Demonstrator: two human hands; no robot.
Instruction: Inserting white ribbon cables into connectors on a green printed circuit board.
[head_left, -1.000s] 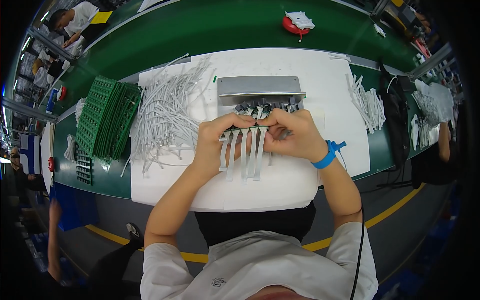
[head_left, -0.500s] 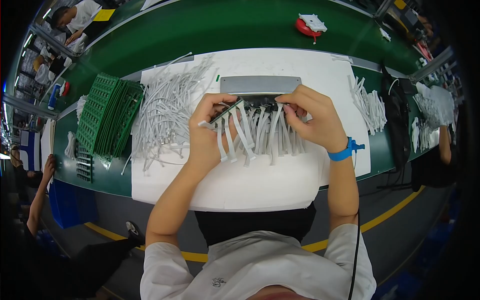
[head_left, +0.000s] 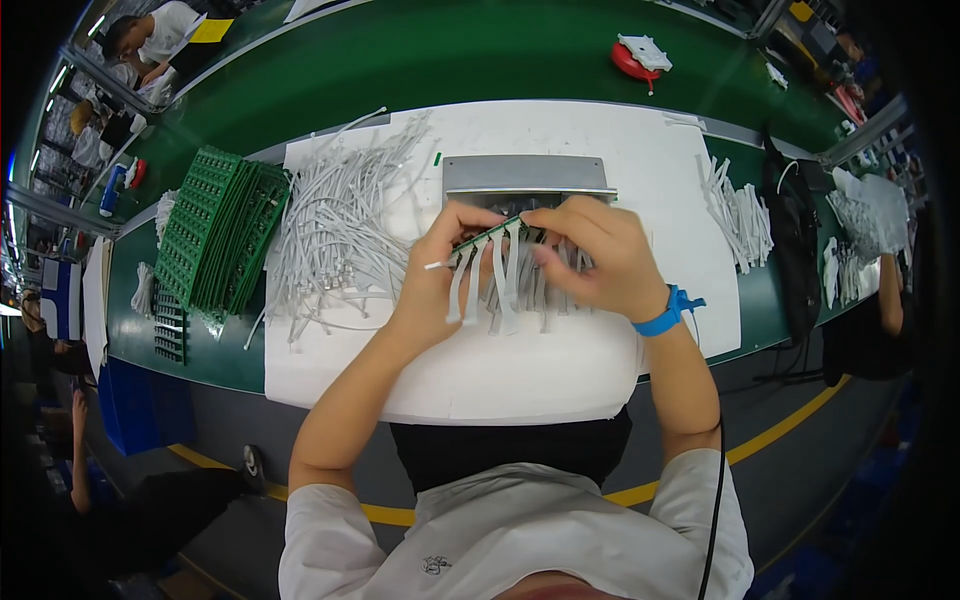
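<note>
A narrow green circuit board strip [head_left: 484, 240] slants between my hands, its right end farther away. My left hand [head_left: 425, 285] is closed round its left part. Several flat white ribbon cables [head_left: 513, 275] hang from the strip toward me. My right hand [head_left: 610, 262], with a blue wrist strap [head_left: 662, 313], has its fingers curled at the strip's right end, index finger and thumb on either side of it. Just beyond my hands lies a grey metal bar fixture [head_left: 525, 172]. More white cables and dark parts sit under the strip, partly hidden by my fingers.
A big heap of white cables [head_left: 340, 190] covers the left of the white paper [head_left: 450, 385]. Left of it leans a stack of green circuit panels [head_left: 205, 230]. Another cable bundle [head_left: 738, 220] lies right. A red round object [head_left: 633, 66] stands at the back. Other people work nearby.
My right hand has moved left and nearer, from the cables by the fixture to the strip's right end. My left hand and the strip have shifted right and toward me.
</note>
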